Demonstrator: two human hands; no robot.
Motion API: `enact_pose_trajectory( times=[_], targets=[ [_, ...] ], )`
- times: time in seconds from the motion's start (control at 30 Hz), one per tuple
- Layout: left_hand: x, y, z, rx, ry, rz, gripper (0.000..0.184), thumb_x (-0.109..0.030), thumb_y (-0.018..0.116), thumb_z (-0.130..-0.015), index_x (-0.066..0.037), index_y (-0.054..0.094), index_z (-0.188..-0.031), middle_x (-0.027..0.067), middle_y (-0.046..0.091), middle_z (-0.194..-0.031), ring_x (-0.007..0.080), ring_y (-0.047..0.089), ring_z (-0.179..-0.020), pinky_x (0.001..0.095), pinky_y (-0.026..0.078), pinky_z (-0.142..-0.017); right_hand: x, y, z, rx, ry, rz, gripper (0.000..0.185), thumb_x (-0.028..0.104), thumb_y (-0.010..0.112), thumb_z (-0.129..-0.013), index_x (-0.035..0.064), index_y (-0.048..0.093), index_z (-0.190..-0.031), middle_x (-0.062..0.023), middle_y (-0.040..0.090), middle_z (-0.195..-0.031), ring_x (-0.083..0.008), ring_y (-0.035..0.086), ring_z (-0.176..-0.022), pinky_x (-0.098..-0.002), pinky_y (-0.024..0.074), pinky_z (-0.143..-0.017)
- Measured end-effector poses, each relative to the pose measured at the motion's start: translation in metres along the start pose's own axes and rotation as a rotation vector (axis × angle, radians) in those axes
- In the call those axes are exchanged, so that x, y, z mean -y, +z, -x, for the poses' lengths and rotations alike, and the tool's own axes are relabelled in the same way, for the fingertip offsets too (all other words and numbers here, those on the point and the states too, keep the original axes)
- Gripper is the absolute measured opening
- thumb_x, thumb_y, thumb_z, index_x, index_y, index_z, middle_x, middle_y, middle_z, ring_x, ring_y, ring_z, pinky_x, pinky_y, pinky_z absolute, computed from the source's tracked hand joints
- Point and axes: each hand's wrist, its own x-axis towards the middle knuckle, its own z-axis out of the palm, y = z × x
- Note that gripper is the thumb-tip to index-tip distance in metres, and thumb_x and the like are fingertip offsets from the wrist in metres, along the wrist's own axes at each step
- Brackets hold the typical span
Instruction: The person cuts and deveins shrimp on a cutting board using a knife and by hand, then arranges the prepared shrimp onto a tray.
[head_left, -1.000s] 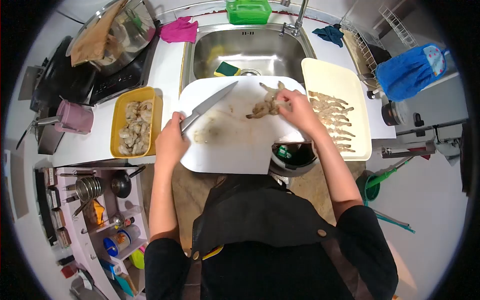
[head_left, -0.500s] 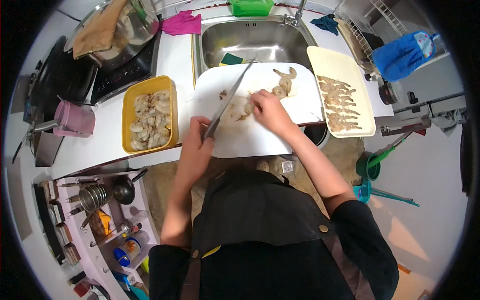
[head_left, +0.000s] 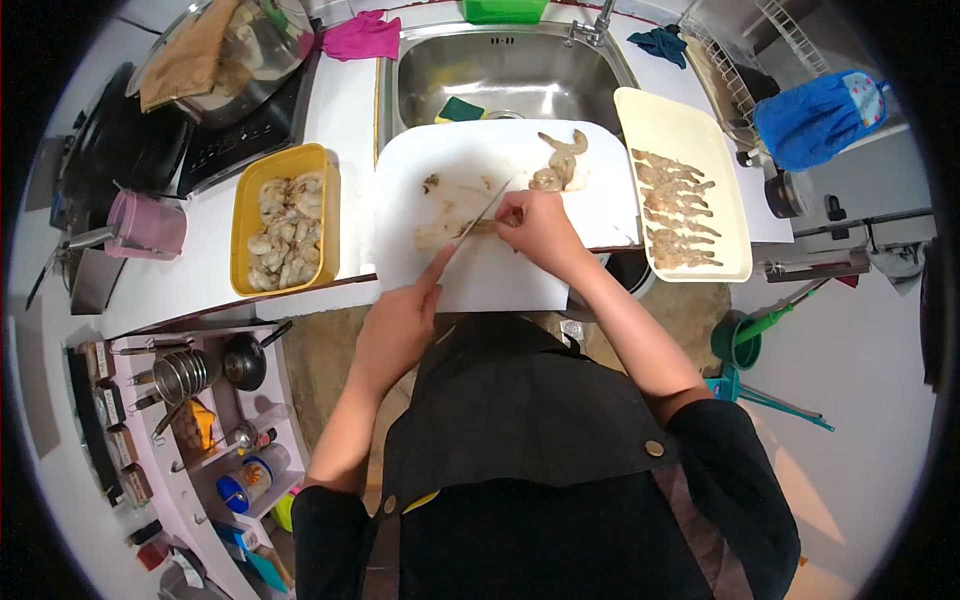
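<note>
My left hand (head_left: 400,325) is closed round the handle of a knife (head_left: 482,216), its index finger stretched along the blade. The blade slants up and right over the white cutting board (head_left: 590,220), against a shrimp (head_left: 478,228) lying on it. Pinched fingers of my right hand (head_left: 540,226) hold the right end of that shrimp, partly hiding it. Beyond this hand, a few more shrimp (head_left: 562,165) lie on the board. Dark scraps (head_left: 431,183) sit toward the board's left side.
Left of the board stands a yellow tub (head_left: 331,225) of peeled shrimp. A cream tray (head_left: 728,240) with a row of shrimp is at the right. Behind the board is a steel sink (head_left: 560,75) with a sponge (head_left: 462,109). A pink jug (head_left: 146,224) stands far left.
The knife has swung lower, from pointing up over the board to lying against the shrimp. My left hand has shifted down with it; my right hand moved slightly and still pinches the shrimp.
</note>
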Motion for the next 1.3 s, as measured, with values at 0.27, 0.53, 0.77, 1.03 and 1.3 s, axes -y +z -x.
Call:
enact_pose_trajectory(
  times=[0.27, 0.53, 0.77, 1.03, 1.3],
  targets=[
    [-0.004, -0.008, -0.014, 0.052, -0.064, 0.064, 0.048, -0.014, 0.050, -0.097, -0.030, 0.044, -0.142, 0.0174, 0.048, -0.063, 0.0220, 0.043, -0.056, 0.0346, 0.046, -0.065, -0.022, 0.004, -0.005, -0.046, -0.221, -0.001, 0.011, 0.006, 0.068, -0.074, -0.0027, 0.066, -0.081, -0.0200, 0.066, -0.076, -0.0337, 0.065, -0.074, -0.0391, 0.0507, -0.072],
    [-0.009, -0.012, -0.008, 0.112, -0.149, 0.193, 0.047, -0.011, 0.048, -0.098, -0.022, 0.044, -0.144, 0.0111, 0.047, -0.063, 0.0176, 0.046, -0.059, 0.0322, 0.046, -0.065, -0.035, 0.006, -0.015, -0.030, -0.223, -0.041, 0.011, 0.007, 0.070, -0.075, -0.0007, 0.069, -0.084, -0.0144, 0.065, -0.071, -0.0205, 0.059, -0.063, -0.0327, 0.0475, -0.062],
    [0.001, -0.022, 0.010, 0.167, -0.191, 0.261, 0.046, -0.014, 0.046, -0.100, -0.023, 0.043, -0.145, 0.0047, 0.051, -0.062, 0.0088, 0.048, -0.057, 0.0258, 0.044, -0.059, -0.045, 0.008, -0.021, -0.054, -0.275, -0.031, 0.011, 0.006, 0.072, -0.074, -0.0002, 0.068, -0.082, -0.0132, 0.064, -0.075, -0.0218, 0.059, -0.067, -0.0328, 0.0474, -0.065],
    [-0.022, -0.024, -0.034, 0.152, -0.106, 0.226, 0.046, -0.011, 0.048, -0.096, -0.018, 0.047, -0.142, 0.0138, 0.059, -0.073, 0.0158, 0.053, -0.057, 0.0320, 0.048, -0.064, -0.041, 0.007, -0.016, -0.069, -0.299, -0.007, 0.011, 0.004, 0.073, -0.073, -0.0007, 0.067, -0.080, -0.0135, 0.062, -0.080, -0.0236, 0.061, -0.072, -0.0329, 0.0491, -0.068],
    [-0.020, -0.021, -0.040, 0.190, -0.117, 0.191, 0.044, -0.012, 0.047, -0.097, -0.017, 0.049, -0.140, 0.0146, 0.059, -0.078, 0.0173, 0.054, -0.058, 0.0334, 0.049, -0.066, -0.044, 0.010, -0.018, -0.074, -0.317, -0.008, 0.012, 0.002, 0.074, -0.073, -0.0016, 0.066, -0.082, -0.0127, 0.063, -0.082, -0.0243, 0.063, -0.075, -0.0324, 0.0510, -0.071]
  ],
)
